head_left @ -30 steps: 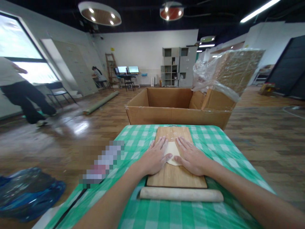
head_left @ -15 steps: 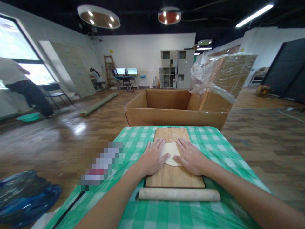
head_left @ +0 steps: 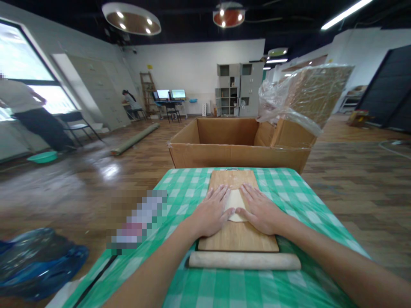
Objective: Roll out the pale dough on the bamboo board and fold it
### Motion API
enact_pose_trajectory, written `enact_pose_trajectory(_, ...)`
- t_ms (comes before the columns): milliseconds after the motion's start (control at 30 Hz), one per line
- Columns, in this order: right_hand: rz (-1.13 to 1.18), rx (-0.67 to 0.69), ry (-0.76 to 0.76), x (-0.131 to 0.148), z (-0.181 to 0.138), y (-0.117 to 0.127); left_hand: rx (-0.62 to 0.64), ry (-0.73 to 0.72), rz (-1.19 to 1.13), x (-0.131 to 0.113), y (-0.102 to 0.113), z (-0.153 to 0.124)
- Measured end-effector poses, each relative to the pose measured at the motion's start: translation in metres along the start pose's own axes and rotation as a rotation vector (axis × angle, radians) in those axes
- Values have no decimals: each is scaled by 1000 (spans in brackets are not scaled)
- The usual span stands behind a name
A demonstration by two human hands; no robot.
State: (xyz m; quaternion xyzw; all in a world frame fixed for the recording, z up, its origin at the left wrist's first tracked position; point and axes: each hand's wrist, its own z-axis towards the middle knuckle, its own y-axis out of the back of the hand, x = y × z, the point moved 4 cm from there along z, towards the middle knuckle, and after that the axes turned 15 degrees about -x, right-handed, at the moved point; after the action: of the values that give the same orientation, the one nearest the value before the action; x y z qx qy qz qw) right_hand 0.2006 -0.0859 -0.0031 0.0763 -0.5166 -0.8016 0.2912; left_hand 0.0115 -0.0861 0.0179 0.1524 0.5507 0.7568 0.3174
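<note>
A flat piece of pale dough (head_left: 235, 201) lies on a wooden cutting board (head_left: 238, 237) on a table with a green checked cloth (head_left: 282, 201). My left hand (head_left: 212, 211) lies flat on the dough's left side, fingers stretched out. My right hand (head_left: 260, 209) lies flat on its right side, fingers also out. The two thumbs nearly touch over the dough, so most of it is hidden. A wooden rolling pin (head_left: 244, 261) lies across the table just in front of the board, untouched.
A large open cardboard box (head_left: 237, 147) stands beyond the table's far edge, with a plastic-wrapped bundle (head_left: 308, 96) on its right. A blue plastic bag (head_left: 35, 261) lies on the floor at left. A person (head_left: 28, 115) stands by the window far left.
Both hands have slid closer together over the dough, covering more of it. The person at far left has moved toward the window.
</note>
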Motion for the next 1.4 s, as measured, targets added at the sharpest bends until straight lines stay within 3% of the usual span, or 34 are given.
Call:
enact_pose_trajectory(100,36,-54,-26,-1,1,8,-31,3,-21,7,0,-2)
enact_pose_trajectory(233,100,-156,-48,18,7,50,-54,84,-54,22,-1,-5)
enact_pose_trajectory(400,252,296,47,86,-12,81,-196,96,-116,34,4,-4)
enact_pose_trajectory(500,210,390,99,112,-32,77,-257,96,-164,38,7,-1)
enact_pose_trajectory(600,165,432,142,120,-45,65,-307,107,-202,41,9,1)
enact_pose_trajectory(867,46,462,188,120,-42,62,-357,146,-278,47,9,0)
enact_pose_trajectory(1000,143,531,201,119,-38,80,-351,156,-310,50,8,0)
enact_pose_trajectory(1100,220,537,80,106,-30,99,-353,133,-352,50,7,-1)
enact_pose_trajectory(1233,125,345,-132,66,-10,103,-381,121,-403,49,7,-1)
enact_pose_trajectory(1333,48,151,-106,35,6,85,-431,128,-414,49,10,1)
enact_pose_trajectory(1400,-7,97,-87,20,13,67,-481,171,-407,52,13,3)
